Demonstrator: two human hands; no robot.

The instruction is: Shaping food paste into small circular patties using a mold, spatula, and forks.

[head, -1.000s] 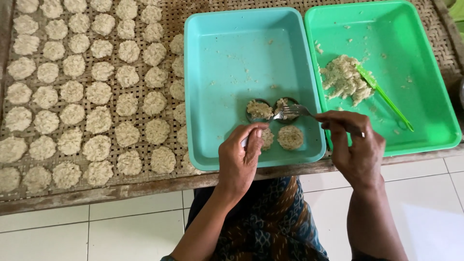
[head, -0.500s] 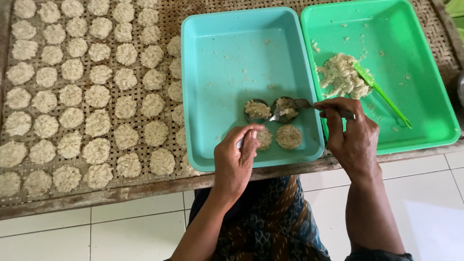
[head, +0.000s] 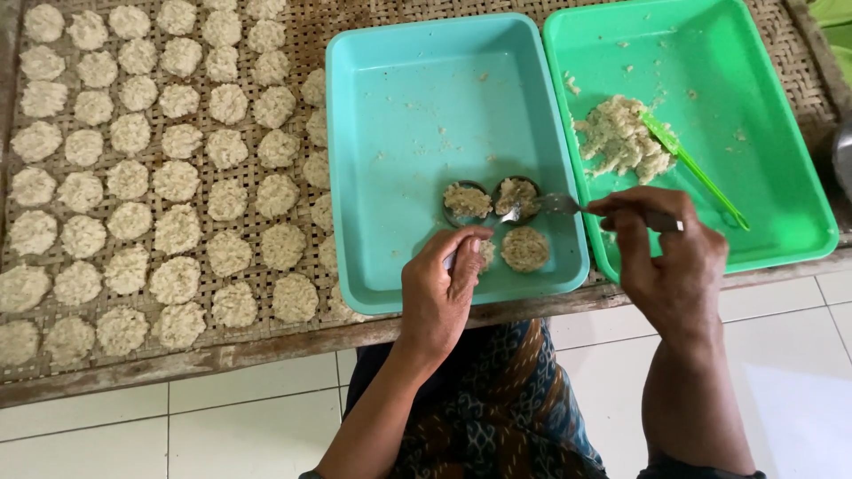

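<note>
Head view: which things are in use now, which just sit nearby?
In use: right hand, metal fork, left hand, round dark moulds filled with mash, turquoise plastic tray.
Nearby: green plastic tray, green spatula, woven mat of patties.

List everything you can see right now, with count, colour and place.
patties: dozens, beige, in rows on the woven tray at left
woven tray: one, brown, under the patties and both tubs
teal tub: one, centre
moulds: two round filled ones in the teal tub, a loose patty just below
green tub: one, right
dough: one beige heap in the green tub
green spatula: one, lying against the dough
fork: one, metal, tip at the right mould
floor: white tiles, below
left hand: at the teal tub's near edge
right hand: holds the fork
</note>
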